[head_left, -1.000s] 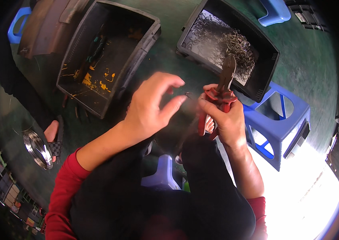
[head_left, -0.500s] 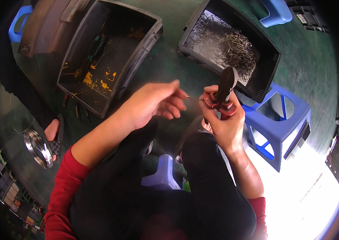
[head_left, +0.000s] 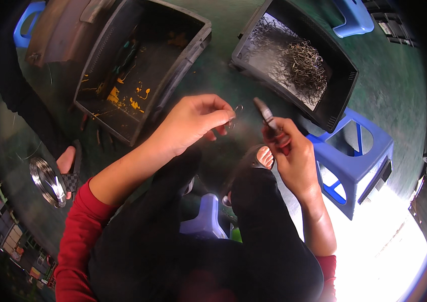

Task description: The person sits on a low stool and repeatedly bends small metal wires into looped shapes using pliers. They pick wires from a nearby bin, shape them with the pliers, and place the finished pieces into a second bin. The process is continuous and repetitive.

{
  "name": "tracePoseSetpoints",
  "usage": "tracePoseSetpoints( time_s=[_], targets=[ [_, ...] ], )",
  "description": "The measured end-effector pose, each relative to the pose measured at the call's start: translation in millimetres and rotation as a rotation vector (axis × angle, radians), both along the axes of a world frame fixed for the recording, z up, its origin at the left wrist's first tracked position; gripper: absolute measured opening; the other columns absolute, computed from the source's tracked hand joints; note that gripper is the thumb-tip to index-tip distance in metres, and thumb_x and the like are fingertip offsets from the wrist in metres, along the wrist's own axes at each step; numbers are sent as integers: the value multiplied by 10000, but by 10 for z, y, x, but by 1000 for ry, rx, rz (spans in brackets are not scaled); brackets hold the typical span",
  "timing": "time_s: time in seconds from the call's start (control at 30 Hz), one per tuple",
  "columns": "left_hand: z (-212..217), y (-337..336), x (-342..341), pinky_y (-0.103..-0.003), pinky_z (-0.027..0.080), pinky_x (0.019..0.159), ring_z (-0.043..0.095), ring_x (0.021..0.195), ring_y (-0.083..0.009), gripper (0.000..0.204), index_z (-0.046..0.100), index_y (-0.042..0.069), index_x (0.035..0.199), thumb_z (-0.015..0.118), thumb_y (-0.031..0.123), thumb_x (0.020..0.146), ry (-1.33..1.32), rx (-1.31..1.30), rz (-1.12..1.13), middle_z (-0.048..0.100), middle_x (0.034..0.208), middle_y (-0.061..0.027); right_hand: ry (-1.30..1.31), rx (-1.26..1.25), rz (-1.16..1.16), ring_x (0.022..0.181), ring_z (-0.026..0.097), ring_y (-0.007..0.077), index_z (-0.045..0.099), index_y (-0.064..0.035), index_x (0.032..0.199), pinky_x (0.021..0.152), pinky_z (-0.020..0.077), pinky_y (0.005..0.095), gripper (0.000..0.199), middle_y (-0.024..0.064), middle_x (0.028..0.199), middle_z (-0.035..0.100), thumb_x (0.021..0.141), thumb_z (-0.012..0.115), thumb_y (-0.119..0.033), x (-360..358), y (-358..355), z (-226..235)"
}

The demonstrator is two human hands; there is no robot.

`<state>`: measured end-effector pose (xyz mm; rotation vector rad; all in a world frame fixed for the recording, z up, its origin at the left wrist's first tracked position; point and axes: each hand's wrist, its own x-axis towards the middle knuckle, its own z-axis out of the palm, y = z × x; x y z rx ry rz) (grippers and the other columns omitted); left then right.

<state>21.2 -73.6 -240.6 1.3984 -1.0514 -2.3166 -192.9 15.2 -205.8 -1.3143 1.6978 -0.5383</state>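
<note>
Between the thumb and fingers of my left hand point(head_left: 196, 123) is a small bent wire hook point(head_left: 238, 107), its curved end sticking out past the fingertips. My right hand point(head_left: 296, 156) is wrapped around red-handled pliers point(head_left: 268, 117); their jaws point up and to the left, slightly blurred. The pliers and the hook are a short way apart. Beyond my right hand stands a black bin point(head_left: 343, 93), in which a tangled pile of similar metal hooks point(head_left: 305, 63) lies on a pale lining.
Far left stands a second black bin point(head_left: 186, 53) with yellow bits inside. A blue stool point(head_left: 372, 156) is beside my right forearm, and another blue stool point(head_left: 353, 20) is at the far right. A wire coil point(head_left: 46, 182) lies near another person's foot point(head_left: 66, 161) at left.
The wire piece in my left hand now shows a curved end. The pliers have swung from upright to tilted left, and my right hand has dropped slightly lower and moved right.
</note>
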Motion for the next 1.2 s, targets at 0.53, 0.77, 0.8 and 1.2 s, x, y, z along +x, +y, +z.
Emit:
tracePoseSetpoints(
  time_s=[0.53, 0.77, 0.8, 1.2],
  targets=[
    [64, 13, -21, -157, 322, 488, 534, 622, -21, 113, 664, 74, 905, 692, 183, 914, -78, -88, 99, 603, 725, 27, 52, 127, 151, 913, 673, 348, 574, -60, 1125, 770, 529, 425, 364, 136, 955, 684, 794, 599, 89, 76, 120, -66],
    [59, 13, 12, -167, 377, 552, 578, 720, -41, 176, 685, 79, 999, 636, 242, 954, -33, -92, 49, 640, 832, 6, 99, 102, 156, 916, 660, 363, 580, -31, 1116, 797, 503, 386, 308, 164, 949, 660, 826, 655, 42, 85, 112, -32],
    [54, 1, 25, -174, 413, 589, 606, 774, -56, 206, 691, 77, 1045, 619, 252, 965, -26, -80, 30, 665, 890, -10, 105, 91, 152, 912, 657, 364, 581, -30, 1109, 797, 502, 385, 305, 162, 946, 657, 823, 656, 43, 84, 112, -25],
    [-147, -25, 60, -341, 415, 1045, 513, 1293, -203, 395, 539, -12, 1343, 544, 118, 971, 385, -118, -20, 568, 1372, -144, -65, 146, 134, 868, 703, 277, 573, -7, 1034, 774, 526, 334, 248, 131, 881, 686, 815, 638, 92, 55, 79, -32]
  ],
)
